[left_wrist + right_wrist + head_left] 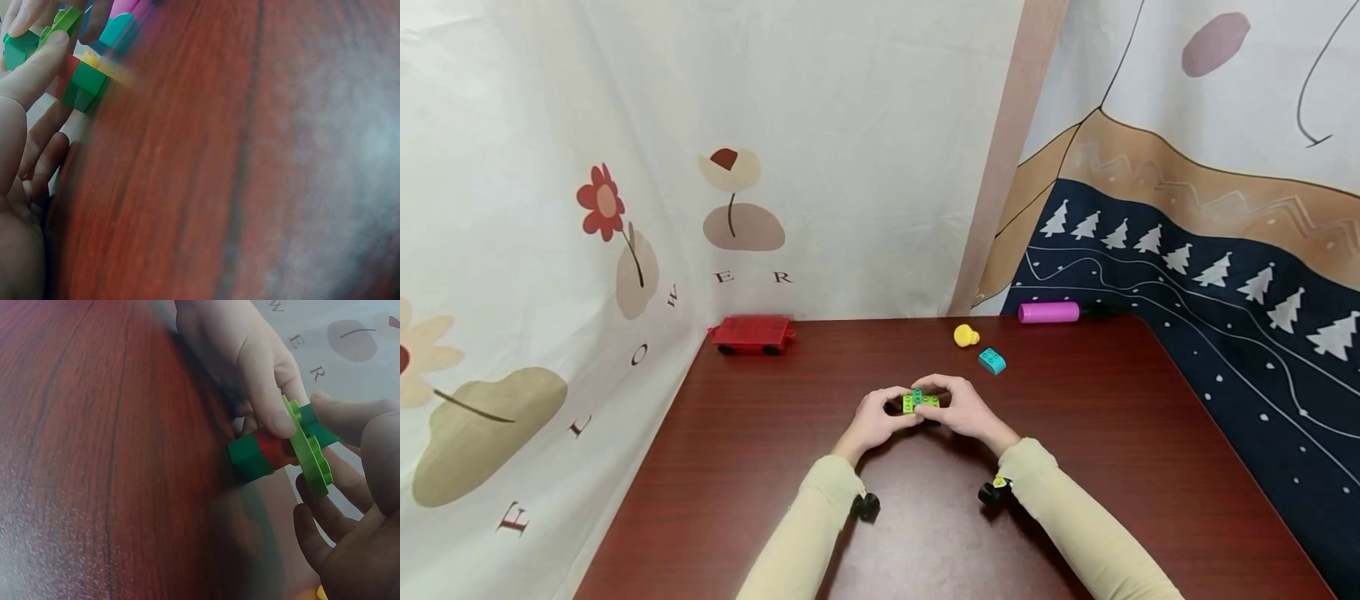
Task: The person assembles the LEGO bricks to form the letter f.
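Both hands meet around a small block assembly near the middle of the table. It has a lime plate, a teal block on the plate's studded side, and a red block and a dark green block on its other side. My left hand grips the plate, thumb on its edge. My right hand holds the teal block between thumb and fingers, with other fingers by the plate's end.
Beyond the hands lie a turquoise block and a yellow piece. A red wheeled wagon stands at the back left of the table. A purple cylinder lies at the back right edge, against the patterned curtain.
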The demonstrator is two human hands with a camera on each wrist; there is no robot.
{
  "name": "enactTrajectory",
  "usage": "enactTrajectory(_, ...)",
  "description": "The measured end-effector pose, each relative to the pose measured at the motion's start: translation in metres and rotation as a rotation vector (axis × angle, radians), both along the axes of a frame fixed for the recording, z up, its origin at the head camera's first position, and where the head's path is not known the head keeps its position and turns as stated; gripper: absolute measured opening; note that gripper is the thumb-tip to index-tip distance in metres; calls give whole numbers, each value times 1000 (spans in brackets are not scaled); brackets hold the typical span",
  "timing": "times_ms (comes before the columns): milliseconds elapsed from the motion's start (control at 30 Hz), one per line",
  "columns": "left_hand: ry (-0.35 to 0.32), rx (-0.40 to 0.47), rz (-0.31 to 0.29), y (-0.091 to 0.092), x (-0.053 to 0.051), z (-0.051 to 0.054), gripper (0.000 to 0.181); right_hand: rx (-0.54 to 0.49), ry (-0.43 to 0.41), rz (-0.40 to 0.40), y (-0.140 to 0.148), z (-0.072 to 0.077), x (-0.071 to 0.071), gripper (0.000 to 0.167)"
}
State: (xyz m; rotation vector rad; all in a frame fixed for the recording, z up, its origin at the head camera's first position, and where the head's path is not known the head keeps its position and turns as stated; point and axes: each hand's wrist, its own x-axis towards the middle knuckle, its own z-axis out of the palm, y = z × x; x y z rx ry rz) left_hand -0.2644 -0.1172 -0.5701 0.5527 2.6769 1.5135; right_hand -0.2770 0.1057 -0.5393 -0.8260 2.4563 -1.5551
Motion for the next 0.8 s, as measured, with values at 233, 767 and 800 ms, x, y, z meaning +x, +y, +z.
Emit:
enactTrajectory(233, -29, 2, 4, 0, 0, 0, 40, -13, 12, -1, 0, -3, 1, 30)
enactTrajectory(767, -18, 2, -2, 0, -2, -2, 38, -49, 118, -50, -5, -13, 5, 29)
enactTrajectory(800, -15, 2, -3, 0, -2, -2, 38, -52, 134, -51, -5, -14, 5, 29)
